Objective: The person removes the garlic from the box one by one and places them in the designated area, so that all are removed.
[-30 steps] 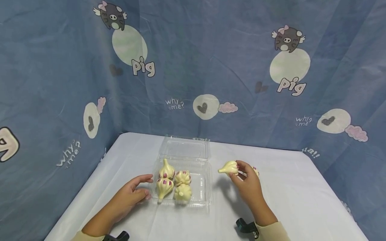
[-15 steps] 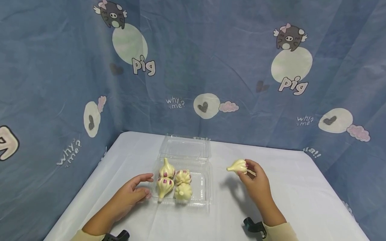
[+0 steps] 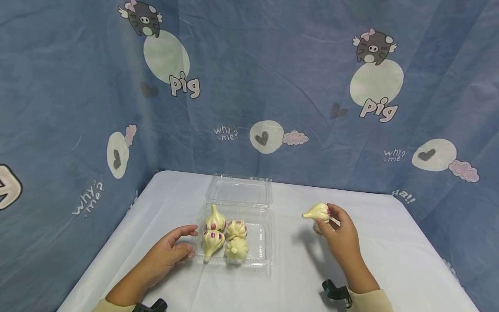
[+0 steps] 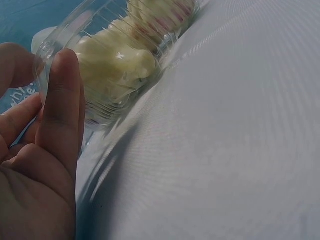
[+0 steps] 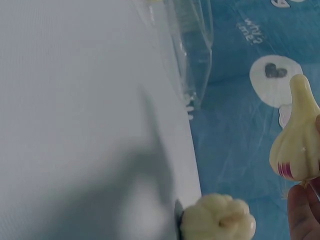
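Note:
My right hand [image 3: 340,234] pinches a cream garlic bulb [image 3: 319,211] with purple patches by its base, its stem pointing left, above the table. Another bulb [image 3: 316,229] is partly hidden behind that hand; the right wrist view shows it [image 5: 218,220] below the held bulb [image 5: 297,137]. My left hand [image 3: 169,248] is at the left edge of a clear plastic box [image 3: 270,242], fingers apart and gently bent. In the left wrist view, the fingers of that hand [image 4: 47,145] touch the box's rim. Several bulbs lie in the box's left and middle parts.
The clear lid [image 3: 239,191] lies folded open behind the box. A white cloth [image 3: 393,251] covers the table, and blue printed curtains [image 3: 241,65] hang behind it and at the left.
My right hand has moved to the right with its bulb, away from the box. The bulb on the table now shows under the held one. My left hand has stayed at the box.

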A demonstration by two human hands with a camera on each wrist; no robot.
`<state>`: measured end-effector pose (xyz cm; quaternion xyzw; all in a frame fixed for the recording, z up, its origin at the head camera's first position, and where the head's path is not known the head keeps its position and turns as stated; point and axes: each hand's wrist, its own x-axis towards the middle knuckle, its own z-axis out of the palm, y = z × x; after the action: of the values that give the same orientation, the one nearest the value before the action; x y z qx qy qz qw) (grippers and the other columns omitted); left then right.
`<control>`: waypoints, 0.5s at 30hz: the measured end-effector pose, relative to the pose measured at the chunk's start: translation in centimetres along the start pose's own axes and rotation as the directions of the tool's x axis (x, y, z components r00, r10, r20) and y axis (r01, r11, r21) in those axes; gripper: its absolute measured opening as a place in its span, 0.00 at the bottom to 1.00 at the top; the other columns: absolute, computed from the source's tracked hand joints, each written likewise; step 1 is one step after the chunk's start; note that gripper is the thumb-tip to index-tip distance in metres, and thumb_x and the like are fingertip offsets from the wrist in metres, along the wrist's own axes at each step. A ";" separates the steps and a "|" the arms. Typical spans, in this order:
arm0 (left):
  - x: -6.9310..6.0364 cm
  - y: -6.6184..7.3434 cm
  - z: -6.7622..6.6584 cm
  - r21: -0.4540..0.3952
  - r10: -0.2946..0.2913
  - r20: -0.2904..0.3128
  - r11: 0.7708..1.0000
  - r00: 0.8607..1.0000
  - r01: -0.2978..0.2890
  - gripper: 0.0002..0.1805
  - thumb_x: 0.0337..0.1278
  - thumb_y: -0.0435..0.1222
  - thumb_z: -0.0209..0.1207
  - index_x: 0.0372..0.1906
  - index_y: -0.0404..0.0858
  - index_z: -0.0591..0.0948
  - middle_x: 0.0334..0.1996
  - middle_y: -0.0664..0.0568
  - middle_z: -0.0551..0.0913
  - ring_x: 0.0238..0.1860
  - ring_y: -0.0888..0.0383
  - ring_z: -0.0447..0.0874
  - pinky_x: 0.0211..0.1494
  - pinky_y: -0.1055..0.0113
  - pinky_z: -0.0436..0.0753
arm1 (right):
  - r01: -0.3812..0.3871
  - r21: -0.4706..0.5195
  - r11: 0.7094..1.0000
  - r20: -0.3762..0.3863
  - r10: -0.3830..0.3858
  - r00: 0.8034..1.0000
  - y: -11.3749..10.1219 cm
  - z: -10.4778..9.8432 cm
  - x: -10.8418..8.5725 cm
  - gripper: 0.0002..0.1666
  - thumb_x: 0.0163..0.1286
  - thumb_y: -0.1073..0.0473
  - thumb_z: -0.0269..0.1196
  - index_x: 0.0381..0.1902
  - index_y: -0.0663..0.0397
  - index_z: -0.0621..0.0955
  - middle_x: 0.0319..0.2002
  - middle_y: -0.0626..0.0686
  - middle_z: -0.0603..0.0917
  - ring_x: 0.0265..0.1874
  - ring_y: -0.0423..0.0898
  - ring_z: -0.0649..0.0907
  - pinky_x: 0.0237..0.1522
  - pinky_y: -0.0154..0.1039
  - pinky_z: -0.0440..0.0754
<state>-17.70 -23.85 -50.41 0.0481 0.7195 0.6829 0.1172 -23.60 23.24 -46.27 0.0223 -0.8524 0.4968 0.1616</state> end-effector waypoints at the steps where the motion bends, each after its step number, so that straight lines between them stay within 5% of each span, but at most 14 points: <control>1: 0.0 0.0 -0.1 0.006 -0.003 -0.001 1.000 1.000 0.003 0.36 0.71 0.33 0.62 0.78 0.34 0.63 0.71 0.37 0.63 0.38 0.64 0.81 0.47 0.67 0.86 | -0.003 -0.006 1.000 -0.004 0.003 1.000 0.1 -0.1 0.0 0.34 0.72 0.58 0.70 0.71 0.62 0.73 0.65 0.59 0.78 0.66 0.51 0.76 0.59 0.20 0.76; 9: -0.1 -0.3 -0.3 0.027 -0.001 0.001 1.000 1.000 0.001 0.37 0.71 0.36 0.64 0.78 0.33 0.63 0.71 0.37 0.64 0.37 0.63 0.81 0.47 0.67 0.85 | -0.018 -0.049 0.999 -0.034 0.016 0.999 0.8 -1.3 0.2 0.34 0.72 0.60 0.69 0.71 0.62 0.72 0.67 0.59 0.77 0.68 0.52 0.75 0.66 0.39 0.78; 15: 0.2 -0.3 -0.1 0.004 0.010 0.013 1.000 1.000 -0.010 0.37 0.71 0.36 0.64 0.78 0.33 0.62 0.71 0.36 0.62 0.37 0.64 0.81 0.49 0.67 0.86 | -0.051 -0.055 0.997 -0.059 0.048 0.997 1.2 -2.4 0.6 0.35 0.73 0.59 0.69 0.73 0.62 0.71 0.68 0.60 0.76 0.70 0.53 0.74 0.67 0.38 0.77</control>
<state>-17.92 -23.96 -50.71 0.0565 0.7197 0.6818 0.1185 -23.83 25.96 -46.02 -0.0176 -0.8613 0.4769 0.1744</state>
